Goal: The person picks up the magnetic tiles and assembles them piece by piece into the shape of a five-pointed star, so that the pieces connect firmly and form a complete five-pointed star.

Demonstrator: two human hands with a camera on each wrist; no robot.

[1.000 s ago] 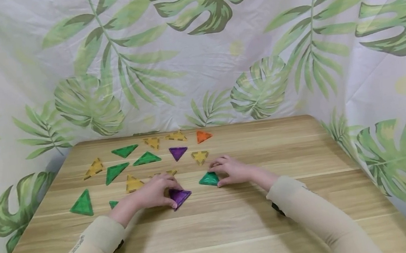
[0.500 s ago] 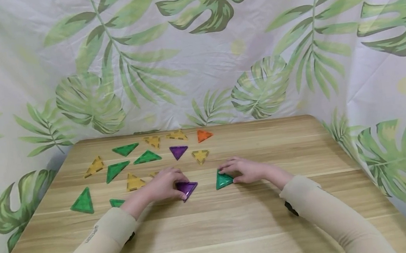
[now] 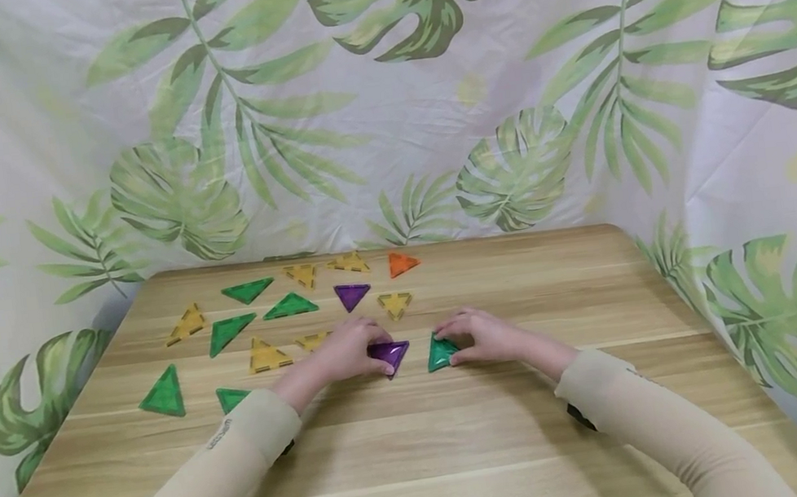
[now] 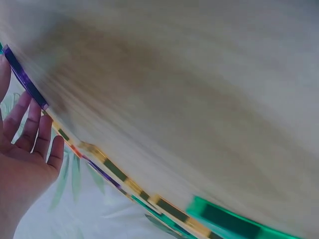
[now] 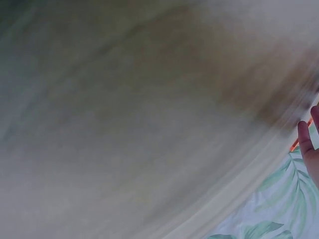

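Note:
Near the middle of the table, my left hand (image 3: 351, 351) pinches a purple triangular magnetic tile (image 3: 394, 355) between thumb and fingers. In the left wrist view the purple tile (image 4: 25, 78) shows edge-on at the fingertips of that hand (image 4: 27, 144). A short gap to the right, my right hand (image 3: 484, 337) pinches a teal-green triangular magnetic tile (image 3: 440, 354) by its right side. The two held tiles lie close to the tabletop, points of wood showing between them. Only a few fingers of the right hand (image 5: 309, 147) enter the right wrist view; its tile is hidden there.
Several loose triangular tiles lie left and behind: green (image 3: 162, 393), yellow (image 3: 186, 325), a second purple one (image 3: 353, 295) and an orange one (image 3: 403, 263). A yellow tile (image 3: 395, 305) sits just behind the hands. The wooden table (image 3: 422, 459) ends at a leaf-print cloth (image 3: 382, 103).
My left hand has slid the purple tile right and slightly away, toward the green one. My right hand moved right with the green tile, turning it, then stayed nearly still.

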